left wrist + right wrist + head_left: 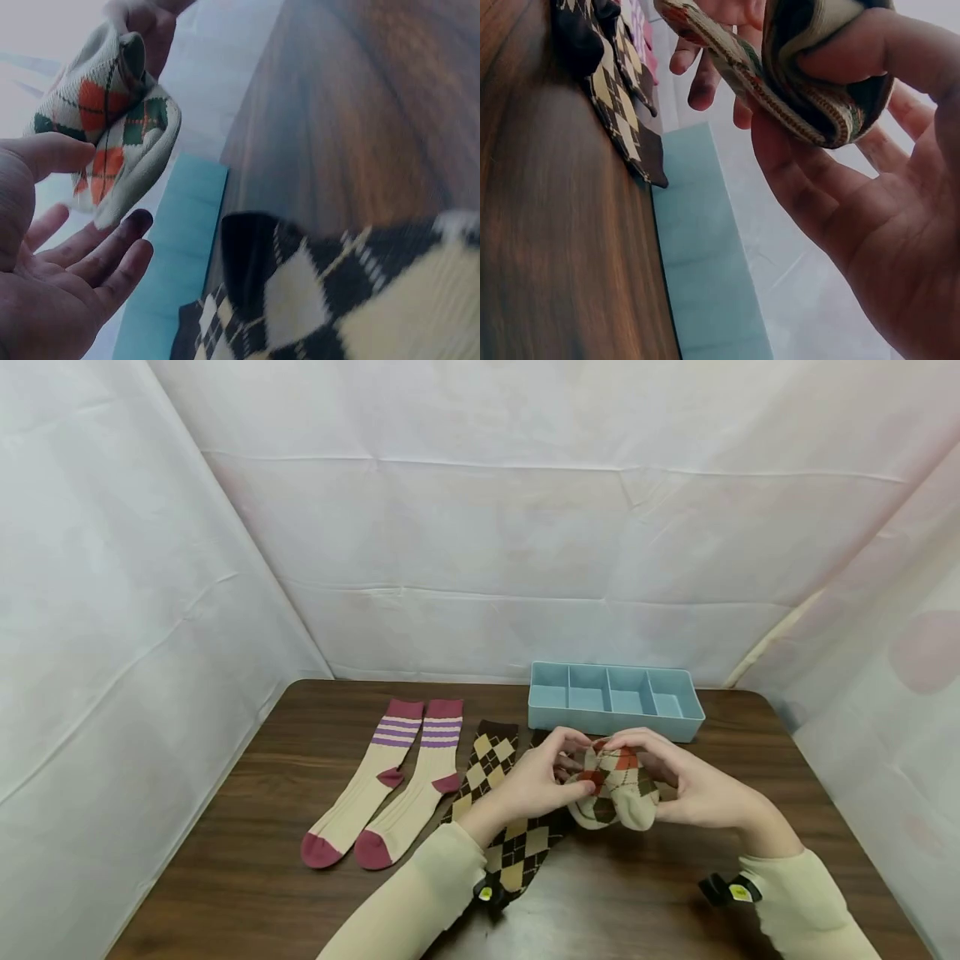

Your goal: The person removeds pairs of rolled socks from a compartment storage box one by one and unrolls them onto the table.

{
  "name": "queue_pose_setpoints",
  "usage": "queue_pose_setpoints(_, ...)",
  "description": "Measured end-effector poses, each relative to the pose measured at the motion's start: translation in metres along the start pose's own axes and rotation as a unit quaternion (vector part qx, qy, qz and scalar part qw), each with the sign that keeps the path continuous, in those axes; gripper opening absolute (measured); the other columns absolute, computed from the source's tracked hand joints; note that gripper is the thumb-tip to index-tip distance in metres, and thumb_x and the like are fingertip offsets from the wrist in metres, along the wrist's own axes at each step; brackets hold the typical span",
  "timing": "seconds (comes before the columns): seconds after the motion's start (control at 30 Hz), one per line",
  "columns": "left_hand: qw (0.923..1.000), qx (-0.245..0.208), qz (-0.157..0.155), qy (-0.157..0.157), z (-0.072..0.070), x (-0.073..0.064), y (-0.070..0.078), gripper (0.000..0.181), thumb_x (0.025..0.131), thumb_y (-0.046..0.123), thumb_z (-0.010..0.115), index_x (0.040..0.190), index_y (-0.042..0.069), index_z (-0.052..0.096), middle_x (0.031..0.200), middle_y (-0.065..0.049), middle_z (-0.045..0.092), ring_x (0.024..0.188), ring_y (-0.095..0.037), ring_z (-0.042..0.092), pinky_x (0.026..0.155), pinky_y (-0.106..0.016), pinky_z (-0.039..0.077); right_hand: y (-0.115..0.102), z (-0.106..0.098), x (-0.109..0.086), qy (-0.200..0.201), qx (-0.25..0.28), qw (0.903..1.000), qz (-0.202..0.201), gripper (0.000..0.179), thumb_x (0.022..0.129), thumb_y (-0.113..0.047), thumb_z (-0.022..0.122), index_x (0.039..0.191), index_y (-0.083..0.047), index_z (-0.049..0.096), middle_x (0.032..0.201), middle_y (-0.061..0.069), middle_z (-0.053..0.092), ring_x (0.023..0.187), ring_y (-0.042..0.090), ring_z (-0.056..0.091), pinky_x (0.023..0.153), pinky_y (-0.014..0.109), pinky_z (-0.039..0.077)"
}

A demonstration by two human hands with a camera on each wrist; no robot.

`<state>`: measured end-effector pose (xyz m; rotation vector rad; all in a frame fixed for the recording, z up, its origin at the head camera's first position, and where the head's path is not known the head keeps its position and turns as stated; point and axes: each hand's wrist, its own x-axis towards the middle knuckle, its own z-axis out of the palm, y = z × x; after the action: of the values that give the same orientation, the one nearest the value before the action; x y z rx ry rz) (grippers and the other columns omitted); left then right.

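A pair of cream argyle socks (624, 783) with orange and green diamonds is bunched up between my two hands, above the table. My left hand (531, 783) holds its left side, thumb (64, 154) on the fabric and the other fingers spread below. On the opposite side, my right hand (705, 789) grips the folded socks (832, 112), its thumb pressed into the fold in the right wrist view. Black and tan argyle socks (517, 856) lie under my left forearm, partly hidden by it.
Behind my hands stands a light blue tray (615, 722) with several compartments. To the left, two cream socks (408, 810) with maroon toes and purple stripes lie flat on the dark wooden table (247, 860). White cloth (480, 527) hangs around the back and sides.
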<state>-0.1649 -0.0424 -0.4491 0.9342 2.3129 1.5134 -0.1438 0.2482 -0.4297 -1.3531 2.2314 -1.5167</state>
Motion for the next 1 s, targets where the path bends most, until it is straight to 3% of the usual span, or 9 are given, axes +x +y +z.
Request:
queue_pose_setpoints(0.13, 0.9989, -0.045, -0.001, 0.015, 0.008, -0.004, -0.002, 0.051, 0.103, 0.014, 0.077, 0.146, 0.018, 0.051, 0.140, -0.005, 0.064, 0.105, -0.009, 0.073, 0.087, -0.027, 0.059, 0.002, 0.003, 0.003, -0.013, 0.021, 0.9997, -0.001, 0.082, 0.091, 0.007, 0.084, 0.160, 0.000, 0.041, 0.161, 0.026, 0.040, 0.140, 0.024, 0.058, 0.109, 0.029, 0.051)
queue_pose_setpoints(0.23, 0.9985, -0.051, 0.007, 0.018, 0.012, -0.007, -0.004, 0.043, 0.104, 0.011, 0.075, 0.142, 0.019, 0.058, 0.136, -0.004, 0.066, 0.098, -0.006, 0.073, 0.083, -0.026, 0.060, 0.003, 0.004, 0.002, -0.022, 0.036, 0.9991, -0.006, 0.081, 0.092, 0.009, 0.082, 0.160, 0.002, 0.039, 0.161, 0.026, 0.039, 0.140, 0.025, 0.058, 0.111, 0.030, 0.050)
queue_pose_setpoints(0.43, 0.9997, -0.014, 0.010, 0.017, 0.014, -0.011, -0.012, 0.039, 0.102, 0.017, 0.078, 0.139, 0.020, 0.067, 0.131, 0.004, 0.070, 0.095, -0.001, 0.071, 0.079, -0.024, 0.060, 0.006, 0.003, 0.002, -0.041, 0.063, 0.9971, -0.015, 0.080, 0.092, 0.014, 0.076, 0.160, 0.004, 0.037, 0.161, 0.024, 0.039, 0.137, 0.026, 0.061, 0.108, 0.032, 0.053)
queue_pose_setpoints(0.63, 0.9993, 0.026, 0.025, 0.008, 0.011, -0.014, -0.016, 0.023, 0.099, 0.022, 0.081, 0.120, 0.017, 0.075, 0.108, 0.008, 0.072, 0.091, -0.001, 0.068, 0.079, -0.022, 0.059, 0.009, 0.003, 0.005, -0.056, 0.080, 0.9946, -0.035, 0.085, 0.087, 0.018, 0.076, 0.160, 0.008, 0.034, 0.160, 0.028, 0.040, 0.139, 0.026, 0.060, 0.109, 0.031, 0.051)
queue_pose_setpoints(0.77, 0.9991, 0.036, 0.021, -0.011, 0.011, -0.015, -0.016, 0.032, 0.099, 0.025, 0.081, 0.129, 0.017, 0.073, 0.112, 0.007, 0.071, 0.095, -0.001, 0.067, 0.079, -0.022, 0.058, 0.012, 0.002, 0.006, -0.060, 0.081, 0.9936, -0.050, 0.087, 0.085, 0.020, 0.076, 0.160, 0.011, 0.033, 0.160, 0.032, 0.038, 0.142, 0.026, 0.057, 0.111, 0.031, 0.050)
queue_pose_setpoints(0.87, 0.9997, 0.006, 0.009, -0.022, 0.012, -0.015, -0.017, 0.037, 0.101, 0.025, 0.079, 0.136, 0.015, 0.071, 0.121, 0.002, 0.073, 0.100, -0.003, 0.070, 0.084, -0.023, 0.058, 0.014, 0.002, 0.006, -0.062, 0.084, 0.9931, -0.054, 0.086, 0.085, 0.021, 0.075, 0.159, 0.012, 0.032, 0.158, 0.035, 0.037, 0.142, 0.027, 0.057, 0.110, 0.032, 0.051)
queue_pose_setpoints(1.0, 0.9971, -0.069, -0.020, -0.025, 0.015, -0.016, -0.018, 0.033, 0.102, 0.019, 0.079, 0.133, 0.010, 0.073, 0.126, -0.004, 0.072, 0.106, -0.006, 0.073, 0.088, -0.024, 0.060, 0.015, 0.001, 0.005, -0.063, 0.096, 0.9926, -0.038, 0.085, 0.088, 0.020, 0.075, 0.160, 0.010, 0.032, 0.159, 0.034, 0.037, 0.141, 0.028, 0.058, 0.109, 0.034, 0.053)
